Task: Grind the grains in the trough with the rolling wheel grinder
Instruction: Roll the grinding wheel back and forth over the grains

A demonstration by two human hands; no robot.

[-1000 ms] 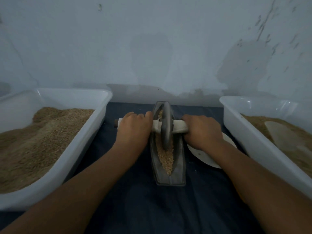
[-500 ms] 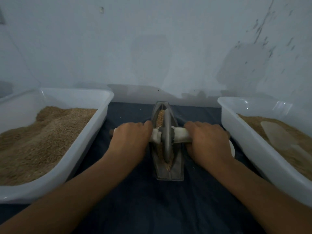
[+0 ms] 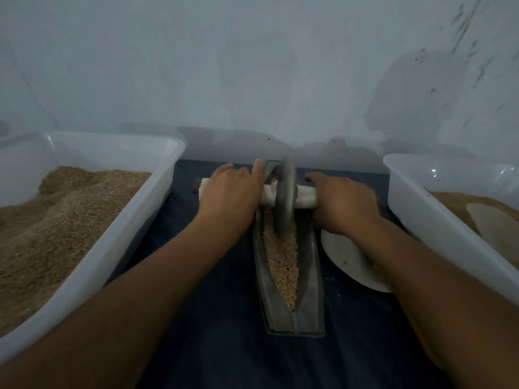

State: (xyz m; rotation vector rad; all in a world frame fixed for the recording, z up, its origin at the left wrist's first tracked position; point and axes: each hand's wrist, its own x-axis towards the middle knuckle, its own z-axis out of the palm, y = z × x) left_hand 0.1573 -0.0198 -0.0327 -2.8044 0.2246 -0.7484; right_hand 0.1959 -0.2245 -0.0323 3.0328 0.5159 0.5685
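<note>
Two hands work the rolling wheel grinder from either side. Left hand lies over the cloth-wrapped axle, fingers stretched forward, its grip pressing rather than clenched. Right hand curls around the other end, grasping it. Its wheel stands upright at the far end of the trough, which lies on dark cloth. Grains fill the groove toward me. White tubs of grain flank it; a white plate lies under the right wrist.
</note>
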